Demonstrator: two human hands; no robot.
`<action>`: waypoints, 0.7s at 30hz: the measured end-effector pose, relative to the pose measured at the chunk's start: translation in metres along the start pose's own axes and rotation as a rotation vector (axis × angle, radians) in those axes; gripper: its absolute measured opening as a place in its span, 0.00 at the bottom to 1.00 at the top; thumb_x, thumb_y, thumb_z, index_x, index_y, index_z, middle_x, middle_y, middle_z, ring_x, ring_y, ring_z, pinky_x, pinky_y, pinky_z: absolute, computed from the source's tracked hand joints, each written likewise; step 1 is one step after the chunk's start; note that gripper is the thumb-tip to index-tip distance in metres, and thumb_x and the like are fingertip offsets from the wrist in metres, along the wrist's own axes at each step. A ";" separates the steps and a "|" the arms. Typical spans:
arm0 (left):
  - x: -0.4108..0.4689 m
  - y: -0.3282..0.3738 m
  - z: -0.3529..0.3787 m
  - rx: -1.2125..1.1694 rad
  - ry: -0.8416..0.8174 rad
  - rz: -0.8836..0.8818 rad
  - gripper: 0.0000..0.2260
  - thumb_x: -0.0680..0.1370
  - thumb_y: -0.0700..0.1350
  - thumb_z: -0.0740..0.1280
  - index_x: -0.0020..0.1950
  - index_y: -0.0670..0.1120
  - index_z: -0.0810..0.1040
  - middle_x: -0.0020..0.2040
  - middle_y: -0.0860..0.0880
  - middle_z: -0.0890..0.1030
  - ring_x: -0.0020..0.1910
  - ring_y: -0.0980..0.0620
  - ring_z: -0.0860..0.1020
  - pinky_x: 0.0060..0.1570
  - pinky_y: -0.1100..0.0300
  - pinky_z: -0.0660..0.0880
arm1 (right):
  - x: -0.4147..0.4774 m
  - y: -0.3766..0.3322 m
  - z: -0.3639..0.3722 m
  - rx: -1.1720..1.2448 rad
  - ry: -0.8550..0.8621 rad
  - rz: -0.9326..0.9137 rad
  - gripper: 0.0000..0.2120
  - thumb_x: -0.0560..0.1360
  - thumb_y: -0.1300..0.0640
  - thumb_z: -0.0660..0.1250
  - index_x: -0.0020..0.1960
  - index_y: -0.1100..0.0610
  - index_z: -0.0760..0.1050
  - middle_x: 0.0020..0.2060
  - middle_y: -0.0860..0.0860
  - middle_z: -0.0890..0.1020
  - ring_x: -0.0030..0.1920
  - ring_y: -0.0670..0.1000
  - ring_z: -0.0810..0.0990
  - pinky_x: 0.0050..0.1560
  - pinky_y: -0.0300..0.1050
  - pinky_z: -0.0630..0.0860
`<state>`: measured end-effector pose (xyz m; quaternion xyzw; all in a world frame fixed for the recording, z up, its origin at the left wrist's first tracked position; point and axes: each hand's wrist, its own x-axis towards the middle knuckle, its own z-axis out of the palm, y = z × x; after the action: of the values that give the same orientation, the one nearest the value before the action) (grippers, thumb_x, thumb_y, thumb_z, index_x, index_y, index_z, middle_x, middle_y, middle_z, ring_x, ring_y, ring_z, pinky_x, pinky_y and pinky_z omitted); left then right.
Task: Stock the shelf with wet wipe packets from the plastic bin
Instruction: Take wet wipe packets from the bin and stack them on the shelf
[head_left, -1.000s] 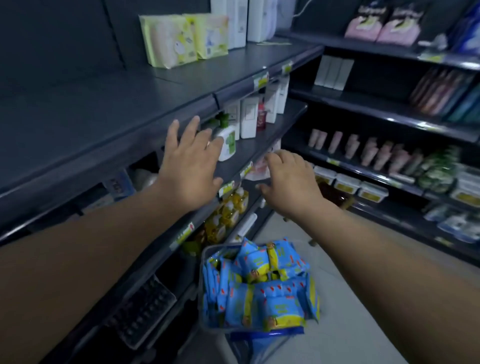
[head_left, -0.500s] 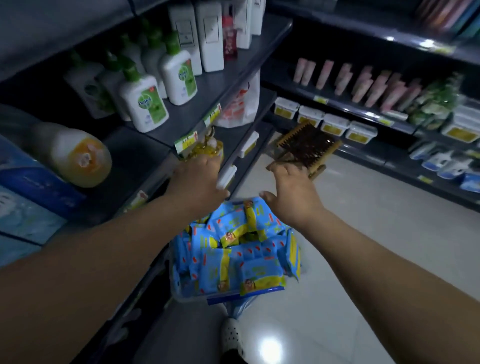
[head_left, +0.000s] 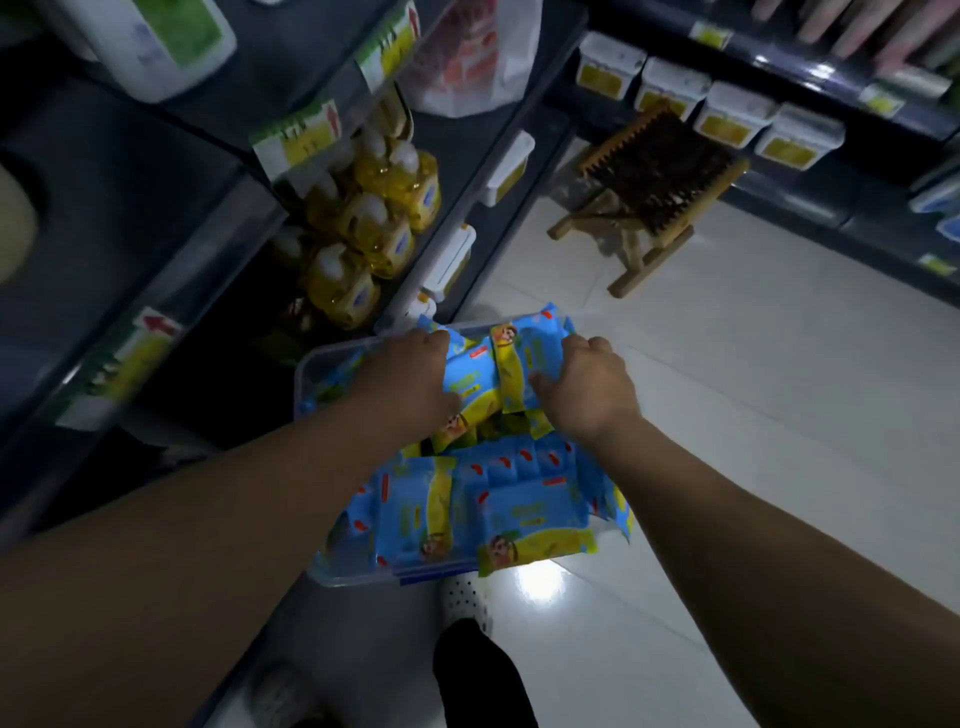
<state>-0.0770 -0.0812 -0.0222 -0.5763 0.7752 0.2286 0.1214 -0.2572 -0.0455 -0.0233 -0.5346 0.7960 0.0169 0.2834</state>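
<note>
Both hands are down in the plastic bin (head_left: 355, 578), at its far end. The left hand (head_left: 410, 379) and the right hand (head_left: 587, 384) sit apart, one on each side of a clump of blue-and-yellow wet wipe packets (head_left: 498, 374), with the fingers curled over the clump's two ends so that it is clamped between them. Whether the clump has left the pile beneath it cannot be told from this angle.

The near half of the bin holds the remaining packets (head_left: 488, 504), lying flat and overlapping in a thick layer that rises past the rim. A white perforated shoe (head_left: 462, 597) shows just beyond the bin's near edge, on the pale tiled floor (head_left: 753, 389).

To the left of the bin rise the dark shelves (head_left: 156, 208), with yellow bottles (head_left: 363, 223) on a low level and a white bottle with a green label (head_left: 156, 41) higher up. No blue packet is visible on any shelf level in view. Beyond the bin's far end stands a wooden stool (head_left: 649, 182).

Judged from this, the stocking is at an early stage: the bin looks close to full, and this is a pick of one handful. What is left is to lift the clump clear, carry it to the shelf, set it down, and repeat for most of the bin's contents. Which shelf level is meant for them cannot be told here.
</note>
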 end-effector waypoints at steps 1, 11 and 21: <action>0.005 -0.002 0.007 0.001 -0.011 -0.011 0.29 0.73 0.56 0.69 0.70 0.45 0.65 0.68 0.43 0.69 0.66 0.42 0.69 0.60 0.49 0.71 | 0.007 0.000 0.007 -0.008 0.000 0.016 0.27 0.77 0.42 0.63 0.68 0.59 0.67 0.63 0.59 0.70 0.63 0.62 0.69 0.62 0.54 0.69; 0.036 -0.009 0.055 -0.064 -0.059 -0.145 0.25 0.69 0.55 0.74 0.58 0.44 0.69 0.61 0.42 0.72 0.59 0.41 0.73 0.47 0.52 0.73 | 0.041 0.001 0.050 -0.104 0.082 0.098 0.37 0.71 0.40 0.70 0.70 0.58 0.60 0.64 0.57 0.68 0.64 0.60 0.68 0.60 0.54 0.70; 0.018 -0.015 0.033 -0.512 -0.030 -0.234 0.12 0.74 0.47 0.72 0.42 0.45 0.69 0.41 0.46 0.71 0.41 0.46 0.72 0.39 0.55 0.68 | 0.030 0.003 0.045 0.428 -0.010 0.187 0.11 0.72 0.54 0.72 0.43 0.57 0.71 0.36 0.50 0.75 0.40 0.55 0.77 0.33 0.42 0.67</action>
<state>-0.0712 -0.0835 -0.0616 -0.6703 0.6185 0.4100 0.0088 -0.2481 -0.0544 -0.0756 -0.3860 0.8262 -0.1233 0.3915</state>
